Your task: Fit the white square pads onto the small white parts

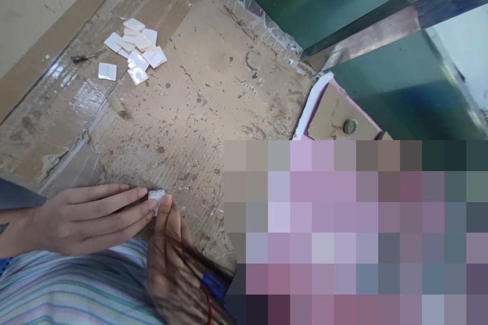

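Note:
My left hand (pixel 95 218) reaches in from the left with its fingers stretched and pressed together, the tips touching a small white piece (pixel 156 196). My right hand (pixel 170 249) comes up from below, its thumb and fingers pinched on the same white piece, just above the worn cardboard-covered table (pixel 198 106). A pile of several small white square pieces (pixel 133 51) lies far off at the table's back left.
A thin dark tool (pixel 84 58) lies left of the pile. A pink-edged box (pixel 335 111) with a bottle cap (pixel 349 126) sits at the right. Behind it stand a green wall and a metal bar (pixel 381 25). Striped cloth (pixel 68 289) covers the lower left.

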`<action>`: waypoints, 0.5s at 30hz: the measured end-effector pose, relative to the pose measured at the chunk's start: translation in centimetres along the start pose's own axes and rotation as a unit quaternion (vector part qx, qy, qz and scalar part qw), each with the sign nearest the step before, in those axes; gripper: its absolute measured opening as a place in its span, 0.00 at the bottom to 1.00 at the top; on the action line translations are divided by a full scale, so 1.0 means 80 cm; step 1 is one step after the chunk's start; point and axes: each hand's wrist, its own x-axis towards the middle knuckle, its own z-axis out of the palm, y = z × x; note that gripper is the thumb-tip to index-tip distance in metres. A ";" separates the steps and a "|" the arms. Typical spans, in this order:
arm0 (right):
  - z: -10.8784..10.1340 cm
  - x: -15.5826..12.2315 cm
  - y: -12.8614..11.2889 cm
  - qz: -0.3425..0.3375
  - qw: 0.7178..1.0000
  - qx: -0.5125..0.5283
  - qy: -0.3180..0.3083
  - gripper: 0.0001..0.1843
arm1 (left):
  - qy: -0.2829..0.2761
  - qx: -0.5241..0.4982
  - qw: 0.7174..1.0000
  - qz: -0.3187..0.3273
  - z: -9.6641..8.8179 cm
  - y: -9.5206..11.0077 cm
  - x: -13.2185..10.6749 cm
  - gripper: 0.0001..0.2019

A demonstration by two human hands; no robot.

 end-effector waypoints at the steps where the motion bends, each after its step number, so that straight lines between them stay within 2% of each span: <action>1: 0.000 -0.001 0.001 0.005 1.000 0.006 0.000 0.33 | 0.003 -0.007 1.000 -0.001 0.001 0.001 0.000 0.19; 5: -0.002 0.003 0.012 0.017 0.998 0.055 -0.021 0.35 | -0.012 -0.004 0.999 0.032 0.002 -0.004 -0.001 0.20; 8: -0.008 0.013 0.026 0.043 0.985 0.168 -0.022 0.35 | -0.038 -0.007 0.998 0.040 0.000 -0.009 -0.005 0.21; 11: -0.014 0.027 0.038 0.100 0.946 0.307 -0.030 0.27 | -0.047 -0.016 0.998 0.035 0.001 -0.011 -0.009 0.21; 15: -0.013 0.041 0.041 0.194 0.889 0.413 -0.035 0.14 | -0.033 -0.016 0.999 0.007 0.005 -0.005 -0.013 0.22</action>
